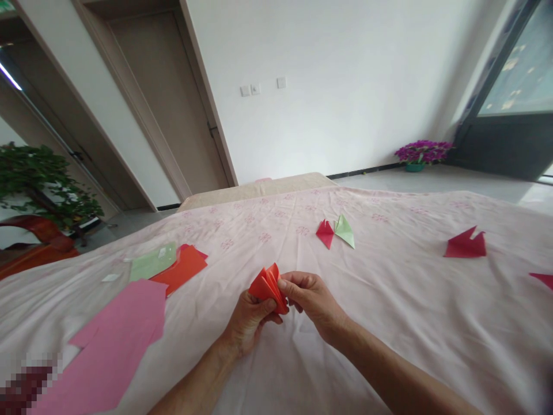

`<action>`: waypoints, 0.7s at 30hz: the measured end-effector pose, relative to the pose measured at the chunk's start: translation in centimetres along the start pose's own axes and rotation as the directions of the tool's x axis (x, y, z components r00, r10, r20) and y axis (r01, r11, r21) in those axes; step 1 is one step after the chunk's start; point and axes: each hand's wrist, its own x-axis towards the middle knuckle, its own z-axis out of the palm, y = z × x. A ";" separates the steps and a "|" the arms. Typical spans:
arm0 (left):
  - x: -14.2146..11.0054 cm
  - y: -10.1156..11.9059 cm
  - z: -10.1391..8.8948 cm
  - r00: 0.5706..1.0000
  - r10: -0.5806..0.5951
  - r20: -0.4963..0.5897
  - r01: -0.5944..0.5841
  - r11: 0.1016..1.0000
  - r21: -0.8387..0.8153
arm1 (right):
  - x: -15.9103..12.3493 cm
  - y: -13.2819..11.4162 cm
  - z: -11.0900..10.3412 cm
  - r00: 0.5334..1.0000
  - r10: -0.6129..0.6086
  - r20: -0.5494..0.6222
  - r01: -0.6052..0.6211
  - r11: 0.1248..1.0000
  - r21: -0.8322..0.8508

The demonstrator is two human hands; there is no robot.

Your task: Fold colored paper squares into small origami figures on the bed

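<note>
A folded piece of orange origami paper (264, 283) with several layers fanned out is held up above the cloth, between both hands. My left hand (253, 317) grips its lower part, thumb across the front. From the right, my right hand (309, 291) pinches the right edge of the layers between thumb and fingers. Beyond the hands stand a small red folded paper figure (325, 233) and a light green one (344, 231), side by side. Farther right rests a larger dark red folded figure (465, 243).
Pink paper sheets (125, 340), orange sheets (185, 270) and a green paper pack (153, 262) lie at the left on the wrinkled pink tablecloth (371, 323). Part of another red paper piece (543, 280) shows at the right edge. Purple flowers (423, 151) stand on the floor beyond.
</note>
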 end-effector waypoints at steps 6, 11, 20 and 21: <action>0.2 -0.3 -0.2 1.000 -0.015 -0.006 0.015 1.000 -0.006 | 0.0 0.3 0.1 0.994 0.032 -0.107 -0.032 0.999 0.000; 0.2 -0.4 -0.3 0.999 -0.013 -0.041 0.013 1.000 -0.014 | 0.0 0.4 0.1 0.979 0.011 -0.204 -0.012 1.000 -0.002; 0.3 -0.4 -0.5 0.999 -0.036 0.032 0.036 0.999 0.000 | -0.4 -0.8 0.2 0.999 0.024 0.025 -0.025 0.999 0.046; 0.3 -0.3 -0.5 0.998 -0.040 0.038 0.040 0.999 -0.005 | -0.3 -0.8 0.1 0.999 0.016 0.043 -0.018 0.999 0.051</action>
